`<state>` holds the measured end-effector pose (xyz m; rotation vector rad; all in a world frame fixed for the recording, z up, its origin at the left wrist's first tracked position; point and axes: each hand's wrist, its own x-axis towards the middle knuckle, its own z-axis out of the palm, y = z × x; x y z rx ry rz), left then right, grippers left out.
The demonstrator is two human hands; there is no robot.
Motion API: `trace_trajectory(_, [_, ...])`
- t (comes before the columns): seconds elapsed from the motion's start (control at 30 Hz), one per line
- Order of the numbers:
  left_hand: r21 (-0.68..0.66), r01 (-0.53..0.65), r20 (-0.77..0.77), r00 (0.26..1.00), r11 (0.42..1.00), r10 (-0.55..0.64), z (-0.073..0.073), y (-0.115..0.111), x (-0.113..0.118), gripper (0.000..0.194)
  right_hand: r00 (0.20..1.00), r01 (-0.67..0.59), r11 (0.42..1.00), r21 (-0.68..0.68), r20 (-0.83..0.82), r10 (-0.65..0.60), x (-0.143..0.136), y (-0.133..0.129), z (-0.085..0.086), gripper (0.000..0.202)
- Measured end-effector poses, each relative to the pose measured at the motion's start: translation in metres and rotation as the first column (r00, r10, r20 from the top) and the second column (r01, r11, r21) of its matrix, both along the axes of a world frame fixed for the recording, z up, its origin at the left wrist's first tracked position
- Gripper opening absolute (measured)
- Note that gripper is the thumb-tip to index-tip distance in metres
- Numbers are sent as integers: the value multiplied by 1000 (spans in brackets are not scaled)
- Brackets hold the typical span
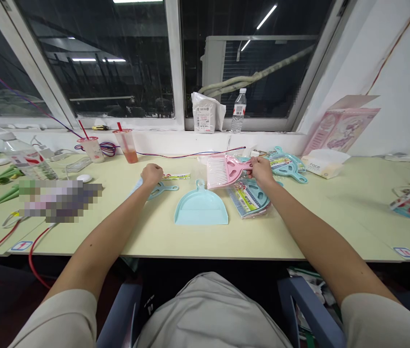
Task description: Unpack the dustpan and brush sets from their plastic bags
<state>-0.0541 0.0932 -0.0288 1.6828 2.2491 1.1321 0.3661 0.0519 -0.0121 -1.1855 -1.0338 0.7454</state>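
My right hand (pixel 262 170) is closed around the handle of a pink hand brush (pixel 228 170) with pale bristles pointing left. My left hand (pixel 152 174) is curled into a fist; whatever is inside it is hidden. Beside and partly behind that wrist lies a light-blue hand brush (pixel 161 189), its handle toward the right. A printed label strip (pixel 176 177) is just right of the fist. Between my hands a light-blue dustpan (pixel 201 207) lies on the table. Wrapped blue dustpan-and-brush sets (pixel 250 197) sit under and behind my right hand.
Along the table's (pixel 263 241) back stand two drink cups (pixel 127 146), with a tissue pack (pixel 325 163) at right. A large bottle (pixel 29 157) and red cables (pixel 0 241) are at left. A water bottle (pixel 239 112) stands on the window sill.
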Motion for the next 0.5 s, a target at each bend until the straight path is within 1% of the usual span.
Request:
trace_trajectory(0.07, [109,1,-22,1000,994,1,6,-5,0,19,1000,-19,1000,3,-14,19,-3,-1,1,28])
trace_trajectory(0.1, [184,33,-34,999,982,-27,10,-9,1,21,999,-31,1000,6,-23,31,-4,-2,1,27])
trace_trajectory(0.17, [335,150,-60,989,930,-138,17,-18,8,25,997,-64,998,12,-39,65,-8,-3,2,26])
trace_trajectory(0.23, [415,278,-93,960,867,-263,26,-32,21,27,993,-104,994,20,-52,105,-14,-6,2,26])
trace_trajectory(0.27, [427,341,-119,939,837,-322,30,-41,30,27,991,-123,992,21,-56,124,-18,-8,2,26])
trace_trajectory(0.3, [400,413,-147,910,818,-387,33,-50,40,26,988,-141,990,21,-59,142,-21,-10,2,26])
trace_trajectory(0.37, [304,518,-146,854,799,-498,38,-69,63,24,984,-169,985,28,-59,170,-28,-15,3,28])
trace_trajectory(0.43, [223,565,-106,824,794,-557,40,-85,83,23,980,-187,981,41,-53,190,-33,-19,4,28])
trace_trajectory(0.5, [187,557,-50,828,810,-558,39,-95,97,17,979,-195,980,50,-49,197,-36,-21,4,27])
